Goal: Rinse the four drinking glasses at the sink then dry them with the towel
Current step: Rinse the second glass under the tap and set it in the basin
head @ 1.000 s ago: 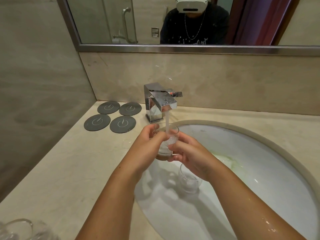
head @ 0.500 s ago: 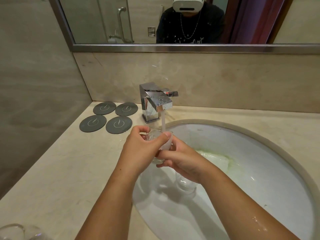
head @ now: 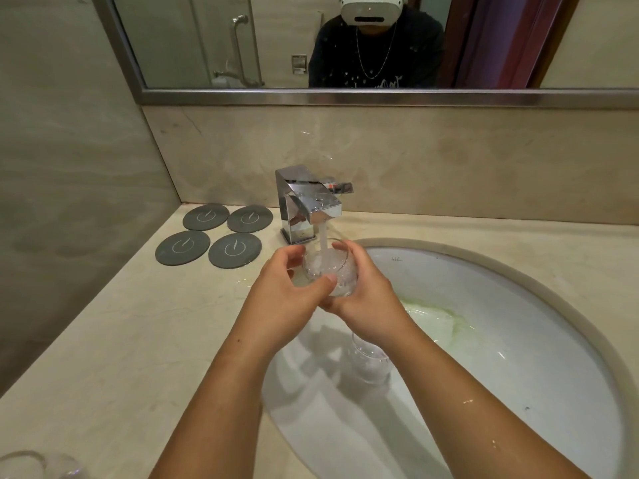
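A clear drinking glass (head: 330,267) sits under the running chrome faucet (head: 306,203), and water pours into its mouth. My left hand (head: 283,297) grips it from the left, thumb across its front. My right hand (head: 366,293) cups it from the right and beneath. A second glass (head: 371,363) stands in the white sink basin (head: 518,340), just below my right wrist. Parts of two more glasses (head: 38,466) show at the bottom left corner on the counter. No towel is in view.
Several dark round coasters (head: 211,236) lie on the beige counter (head: 121,340) left of the faucet. A greenish stain (head: 435,314) marks the basin. A mirror (head: 345,39) spans the wall above the backsplash, and the left wall stands close.
The glass has tilted so its mouth faces me more under the stream. My right hand has slid further round its right side. The view has shifted slightly.
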Action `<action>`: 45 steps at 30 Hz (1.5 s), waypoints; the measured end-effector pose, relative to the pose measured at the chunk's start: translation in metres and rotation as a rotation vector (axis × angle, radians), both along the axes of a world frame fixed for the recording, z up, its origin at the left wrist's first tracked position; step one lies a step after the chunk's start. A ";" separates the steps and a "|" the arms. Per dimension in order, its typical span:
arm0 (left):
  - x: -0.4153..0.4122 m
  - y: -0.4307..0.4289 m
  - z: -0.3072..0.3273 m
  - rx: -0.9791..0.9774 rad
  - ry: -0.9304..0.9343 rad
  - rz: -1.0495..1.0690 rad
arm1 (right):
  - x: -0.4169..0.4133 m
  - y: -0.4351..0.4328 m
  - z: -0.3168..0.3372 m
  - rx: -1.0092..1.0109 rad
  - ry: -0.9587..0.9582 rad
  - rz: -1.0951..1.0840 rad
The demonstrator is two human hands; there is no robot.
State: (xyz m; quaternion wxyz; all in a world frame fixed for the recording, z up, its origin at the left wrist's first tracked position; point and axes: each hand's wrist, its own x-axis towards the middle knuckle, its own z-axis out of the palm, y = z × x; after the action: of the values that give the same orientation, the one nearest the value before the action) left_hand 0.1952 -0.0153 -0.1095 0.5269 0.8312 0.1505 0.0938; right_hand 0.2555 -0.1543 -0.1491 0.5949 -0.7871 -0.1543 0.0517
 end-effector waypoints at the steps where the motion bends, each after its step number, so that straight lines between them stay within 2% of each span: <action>1: 0.000 0.000 -0.001 0.000 0.010 -0.010 | 0.002 -0.002 0.001 -0.061 -0.049 -0.019; 9: 0.002 0.002 -0.006 0.092 0.086 -0.046 | 0.011 -0.011 0.012 -0.593 -0.274 0.044; 17: 0.004 0.003 -0.009 0.081 0.121 -0.051 | 0.017 -0.019 0.020 -0.950 -0.440 0.081; 27: 0.003 0.000 -0.008 0.089 0.123 -0.079 | 0.020 -0.026 0.031 -1.191 -0.678 -0.005; 31: 0.002 -0.003 -0.008 0.106 0.122 -0.092 | 0.026 -0.036 0.026 -1.108 -0.563 -0.030; 36: -0.001 -0.008 -0.008 0.126 0.093 -0.115 | 0.033 -0.065 0.016 -0.572 -0.107 -0.052; 38: -0.001 -0.010 -0.007 0.141 0.089 -0.118 | 0.026 -0.077 0.011 -0.418 -0.036 -0.073; 41: -0.002 -0.013 -0.006 0.184 0.090 -0.121 | 0.014 -0.098 0.004 -0.326 0.038 -0.129; 45: -0.006 -0.023 -0.009 0.399 0.055 -0.134 | -0.002 -0.130 -0.001 -0.310 0.147 -0.126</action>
State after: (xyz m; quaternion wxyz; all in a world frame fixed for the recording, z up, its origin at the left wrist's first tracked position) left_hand 0.1895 -0.0382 -0.1182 0.3527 0.9295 0.0876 0.0634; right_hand 0.2532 -0.2848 -0.1506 0.4783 -0.8716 -0.0512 0.0947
